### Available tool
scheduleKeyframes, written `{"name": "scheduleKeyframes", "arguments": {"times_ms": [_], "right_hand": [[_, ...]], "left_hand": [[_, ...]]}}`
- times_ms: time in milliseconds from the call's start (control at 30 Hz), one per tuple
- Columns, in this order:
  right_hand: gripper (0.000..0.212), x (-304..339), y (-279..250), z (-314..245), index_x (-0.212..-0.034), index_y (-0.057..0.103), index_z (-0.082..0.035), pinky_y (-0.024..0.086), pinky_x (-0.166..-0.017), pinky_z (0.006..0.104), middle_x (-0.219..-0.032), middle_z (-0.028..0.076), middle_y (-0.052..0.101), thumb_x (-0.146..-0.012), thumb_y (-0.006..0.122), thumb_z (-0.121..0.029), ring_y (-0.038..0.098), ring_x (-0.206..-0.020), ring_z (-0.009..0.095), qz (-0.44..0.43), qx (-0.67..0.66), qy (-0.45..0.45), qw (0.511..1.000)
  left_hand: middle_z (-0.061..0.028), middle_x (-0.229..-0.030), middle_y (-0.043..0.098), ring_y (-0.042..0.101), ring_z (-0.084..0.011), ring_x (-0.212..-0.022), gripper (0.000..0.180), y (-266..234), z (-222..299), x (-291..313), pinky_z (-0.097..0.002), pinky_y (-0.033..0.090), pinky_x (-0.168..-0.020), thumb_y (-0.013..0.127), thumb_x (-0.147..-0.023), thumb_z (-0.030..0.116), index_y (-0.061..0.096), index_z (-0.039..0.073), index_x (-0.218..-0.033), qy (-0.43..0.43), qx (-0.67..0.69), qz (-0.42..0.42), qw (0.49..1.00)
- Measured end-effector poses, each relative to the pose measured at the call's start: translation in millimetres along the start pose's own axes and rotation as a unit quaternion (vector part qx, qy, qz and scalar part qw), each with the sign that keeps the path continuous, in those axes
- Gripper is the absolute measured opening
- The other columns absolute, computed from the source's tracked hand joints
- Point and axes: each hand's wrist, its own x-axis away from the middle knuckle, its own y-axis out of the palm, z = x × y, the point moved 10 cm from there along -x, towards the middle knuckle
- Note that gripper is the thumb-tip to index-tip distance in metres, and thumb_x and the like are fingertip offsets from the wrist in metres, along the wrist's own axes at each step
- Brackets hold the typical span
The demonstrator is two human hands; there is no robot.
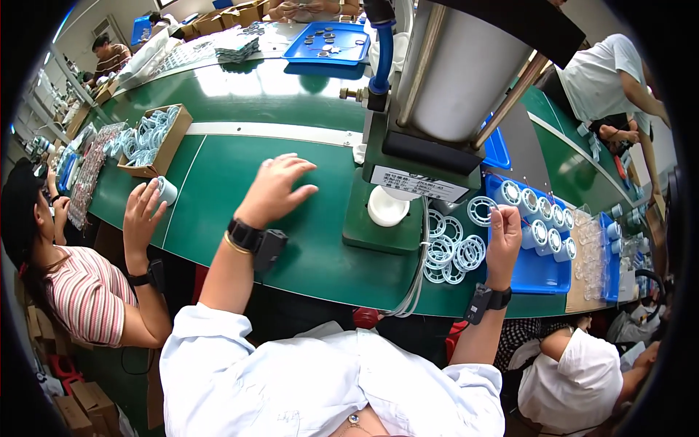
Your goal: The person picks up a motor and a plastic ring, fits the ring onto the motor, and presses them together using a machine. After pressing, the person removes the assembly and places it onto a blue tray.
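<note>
My left hand [279, 188] is held over the green table with its fingers stretched out and nothing in them. Between the fingertips of my right hand [503, 244] is a light-blue plastic ring [480, 211], pinched at its edge. Just below it lies a loose pile of similar slotted rings [467, 253]. Between my hands stands a press machine [459, 80] with a large grey cylinder. On its green base [357, 226] sits a round white cup-shaped piece [388, 207], directly under the press head.
To the right, a blue tray [542, 280] holds several light-blue cylindrical housings [540, 231]. Grey cables [419, 284] hang over the table's front edge. At left, a co-worker's hand [142, 218] holds a light-blue cylinder [166, 191] near a cardboard box [175, 138]. Another blue tray [309, 51] lies across the table.
</note>
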Motion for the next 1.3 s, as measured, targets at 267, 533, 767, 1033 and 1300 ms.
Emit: {"name": "scheduleKeyframes", "arguments": {"times_ms": [267,533,767,1033,1300], "right_hand": [[0.019,-0.3,17.8,-26.2,-0.090,0.051,-0.006,0.036,-0.065,0.0181,-0.086,-0.003,0.056,-0.101,0.060,-0.018,0.044,-0.073,0.003,0.023,-0.056,-0.019,0.998],[0.018,0.7,20.7,-19.2,-0.090,0.053,-0.005,0.034,-0.063,0.0168,-0.084,-0.005,0.057,-0.097,0.066,-0.015,0.042,-0.070,0.002,-0.022,0.015,-0.003,1.000],[0.012,9.0,24.3,-36.6,-0.090,0.058,-0.005,0.038,-0.066,0.0186,-0.082,-0.003,0.056,-0.094,0.068,-0.011,0.046,-0.072,0.004,-0.007,0.098,-0.037,0.994],[0.020,66.0,113.1,-101.9,-0.088,0.063,-0.004,0.047,-0.072,0.0294,-0.087,0.007,0.061,-0.075,0.079,-0.004,0.057,-0.076,0.020,-0.129,0.255,-0.143,0.948],[0.030,111.8,149.2,-116.5,-0.086,0.061,-0.007,0.046,-0.094,0.0429,-0.116,0.008,0.064,-0.067,0.083,-0.007,0.058,-0.110,0.032,-0.252,0.248,-0.180,0.918]], "left_hand": [[-0.0114,-0.136,0.057,0.052,-0.0357,-0.124,0.050,-132.4,-225.7,150.6,-0.0468,0.039,-0.106,0.071,-0.083,0.036,0.061,0.017,-0.128,-0.343,-0.225,0.042,0.911],[-0.0138,-0.114,0.063,0.058,-0.0348,-0.106,0.062,-127.7,-182.7,151.2,-0.0419,0.048,-0.093,0.076,-0.071,0.010,0.058,0.014,-0.130,-0.315,-0.201,-0.020,0.927],[-0.0079,-0.088,0.059,0.057,-0.0283,-0.091,0.061,-77.4,14.4,79.0,-0.0389,0.048,-0.082,0.086,-0.063,0.020,0.064,0.010,-0.119,-0.005,-0.082,0.061,0.995],[-0.0085,-0.104,0.059,0.059,-0.0285,-0.101,0.064,38.0,162.9,70.7,-0.0389,0.047,-0.087,0.088,-0.064,0.021,0.061,0.008,-0.121,0.015,0.266,-0.017,0.964],[-0.0098,-0.118,0.062,0.059,-0.0292,-0.108,0.069,54.6,166.0,69.1,-0.0395,0.042,-0.095,0.087,-0.065,0.023,0.057,0.005,-0.125,0.023,0.291,-0.022,0.956]]}}
